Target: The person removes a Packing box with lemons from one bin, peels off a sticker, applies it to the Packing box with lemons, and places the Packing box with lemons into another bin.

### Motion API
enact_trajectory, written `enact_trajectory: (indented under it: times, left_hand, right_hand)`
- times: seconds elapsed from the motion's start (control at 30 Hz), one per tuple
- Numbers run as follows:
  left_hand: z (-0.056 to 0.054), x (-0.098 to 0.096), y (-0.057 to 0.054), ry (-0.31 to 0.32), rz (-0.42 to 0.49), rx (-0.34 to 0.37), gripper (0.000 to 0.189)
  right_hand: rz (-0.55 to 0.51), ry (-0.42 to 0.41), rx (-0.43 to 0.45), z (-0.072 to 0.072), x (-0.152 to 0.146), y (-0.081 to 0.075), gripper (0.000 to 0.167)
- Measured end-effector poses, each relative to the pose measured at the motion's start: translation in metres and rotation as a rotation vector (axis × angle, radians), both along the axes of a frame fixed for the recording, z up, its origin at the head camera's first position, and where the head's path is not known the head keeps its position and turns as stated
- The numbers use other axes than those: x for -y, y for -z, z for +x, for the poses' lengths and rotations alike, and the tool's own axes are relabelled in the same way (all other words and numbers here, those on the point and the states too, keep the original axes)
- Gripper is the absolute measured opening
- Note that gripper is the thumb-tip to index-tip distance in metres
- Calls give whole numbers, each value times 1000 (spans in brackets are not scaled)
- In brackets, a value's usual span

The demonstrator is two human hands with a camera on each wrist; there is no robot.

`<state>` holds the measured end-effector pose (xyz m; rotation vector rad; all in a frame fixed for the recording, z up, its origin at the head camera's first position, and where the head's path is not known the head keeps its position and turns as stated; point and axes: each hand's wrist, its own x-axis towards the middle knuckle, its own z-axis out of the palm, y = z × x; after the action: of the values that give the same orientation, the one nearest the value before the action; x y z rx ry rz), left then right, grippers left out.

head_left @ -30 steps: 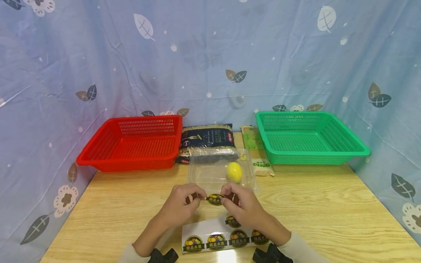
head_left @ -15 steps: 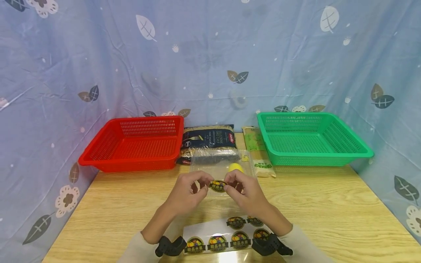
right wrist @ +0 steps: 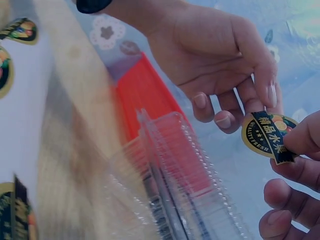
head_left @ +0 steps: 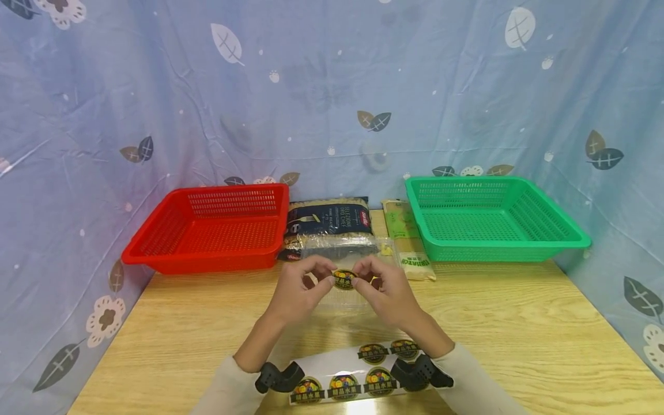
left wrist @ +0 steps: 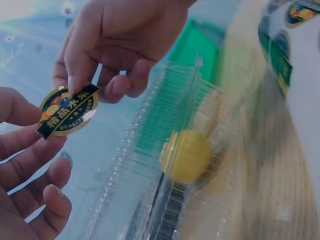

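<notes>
A round black-and-gold fruit sticker (head_left: 344, 279) is stretched between both hands in the head view. My left hand (head_left: 300, 291) pinches one end of its dark banner between thumb and finger. At the opposite end, the thumb and forefinger of my right hand (head_left: 388, 293) pinch it too. Both wrist views show the printed face, with "QUALITY FRESH" lettering. Beyond and below the hands lies a clear plastic clamshell box (head_left: 344, 298), partly hidden by them. Inside it sits a yellow fruit like a lemon (left wrist: 187, 156), mostly hidden in the head view.
A white sheet of similar stickers (head_left: 328, 364) lies on the wooden table (head_left: 519, 328), between the forearms. Behind the box are a pasta bag (head_left: 332, 218) and a long noodle packet (head_left: 407, 239). A red basket (head_left: 207, 262) stands left, a green basket (head_left: 498, 252) right.
Both hands have moved up and forward with the sticker, from in front of the clear box to over it. They now cover the yellow fruit in the head view.
</notes>
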<state>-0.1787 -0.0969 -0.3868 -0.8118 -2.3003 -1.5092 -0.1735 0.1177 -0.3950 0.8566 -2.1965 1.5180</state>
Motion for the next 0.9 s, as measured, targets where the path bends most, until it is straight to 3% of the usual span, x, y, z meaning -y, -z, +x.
enact_trajectory:
  times: [0.23,0.53,0.9]
  left_hand:
    - [-12,-6,-3,-46,18,-12,10]
    - [-24,-12,2,-82,-2,20,5]
    - [-32,-17,7,-93,8,65,7]
  right_hand:
    - [-4,36,53,-10,-2,-4,7]
    - [-103,87,215,-20,-1,-5,10]
    - [-49,191,169,-27,-5,-9,10]
